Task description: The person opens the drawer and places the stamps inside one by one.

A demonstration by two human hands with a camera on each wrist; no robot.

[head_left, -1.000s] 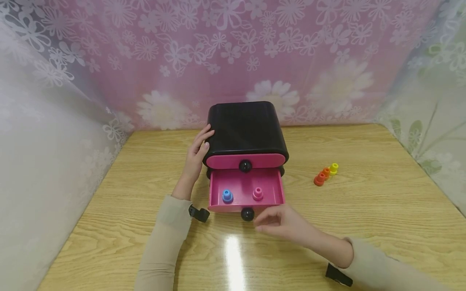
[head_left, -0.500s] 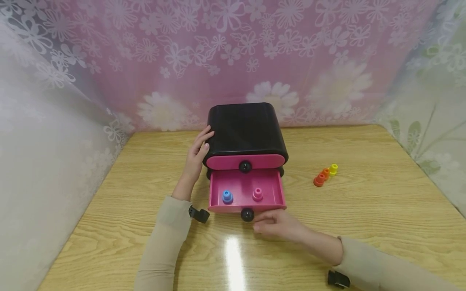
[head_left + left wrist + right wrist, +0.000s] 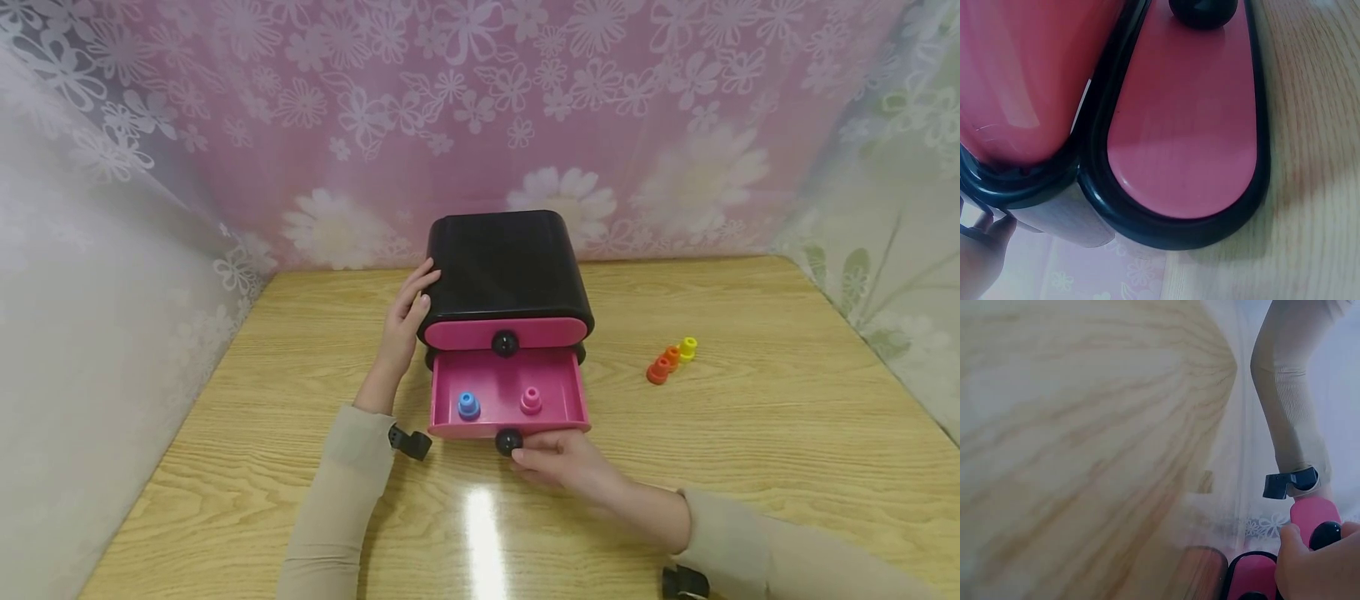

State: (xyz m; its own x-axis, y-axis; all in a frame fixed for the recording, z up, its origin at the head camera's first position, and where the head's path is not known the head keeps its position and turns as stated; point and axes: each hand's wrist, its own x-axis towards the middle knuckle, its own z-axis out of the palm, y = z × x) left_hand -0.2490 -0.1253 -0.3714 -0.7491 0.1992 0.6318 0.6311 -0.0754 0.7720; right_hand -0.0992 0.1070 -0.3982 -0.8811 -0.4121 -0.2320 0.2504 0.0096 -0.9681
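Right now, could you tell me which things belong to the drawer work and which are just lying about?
In hand: drawer box, open bottom drawer, its knob, blue peg, pink peg.
Lying about: orange and yellow pegs, table.

A small black drawer chest [image 3: 504,265] with rounded corners stands upright near the back middle of the wooden table, its two pink drawer fronts facing the person. The upper drawer [image 3: 504,332] is shut, with a round black knob at its centre, while the lower drawer [image 3: 507,390] is pulled out, open to view from above. On the front of the open drawer sits a second black knob [image 3: 507,441], and a blue peg [image 3: 468,404] and a pink peg [image 3: 531,400] stand upright, apart, on its pink floor.
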